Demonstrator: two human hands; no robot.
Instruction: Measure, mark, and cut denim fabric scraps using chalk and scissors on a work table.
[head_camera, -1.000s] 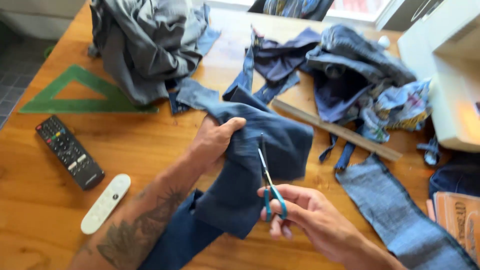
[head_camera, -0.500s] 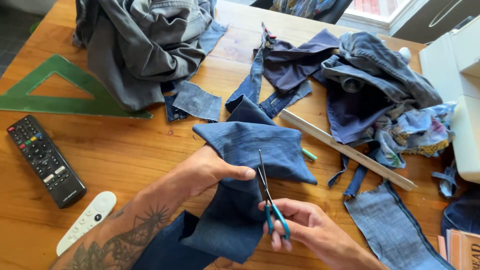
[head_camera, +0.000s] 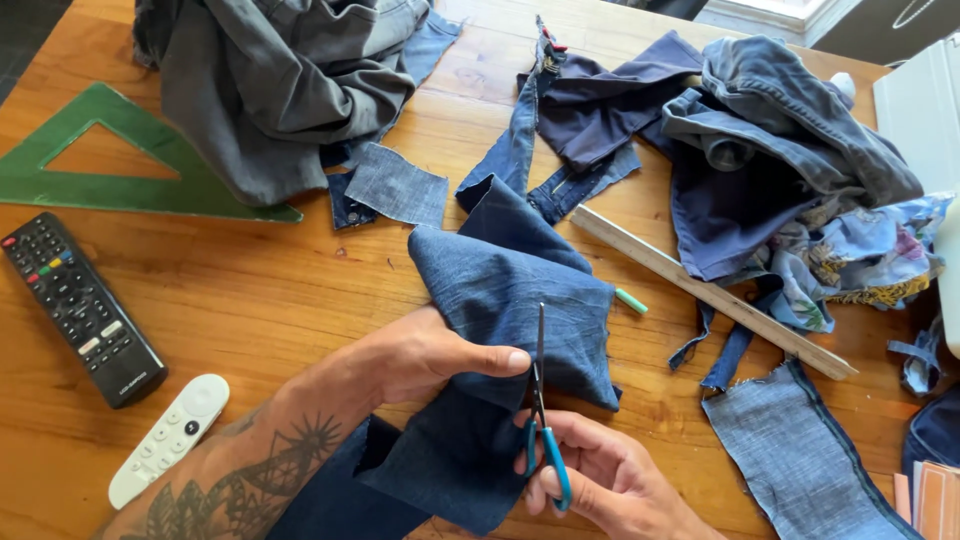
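Fingers (head_camera: 490, 358) of the left hand (head_camera: 420, 355) pinch a fold of the dark denim piece (head_camera: 500, 300), thumb on top, holding it up off the tabletop (head_camera: 250, 290) near its front edge. Right hand (head_camera: 600, 480) has its fingers curled through the teal handles of the scissors (head_camera: 540, 410), blades pointing away and nearly closed against the denim's edge, just beside the left thumb.

Surface: warm orange wood, glossy, sunlit. Left edge: green plastic set square (head_camera: 120, 170), black remote (head_camera: 80, 305) and white remote (head_camera: 168, 438) below it, lying apart from one another. Far left: heap of grey garments (head_camera: 270, 90), a small denim patch (head_camera: 395, 185) at its foot. Far right: pile of navy and blue clothing (head_camera: 740, 150) with patterned cloth (head_camera: 860, 250) beside it. A wooden ruler (head_camera: 710, 290) runs diagonally from the centre toward the right edge; a grey-blue denim strip (head_camera: 800, 450) lies near the front right corner.

Open room: bare wood between the remotes and the held denim, and a band left of centre. Right side is crowded.
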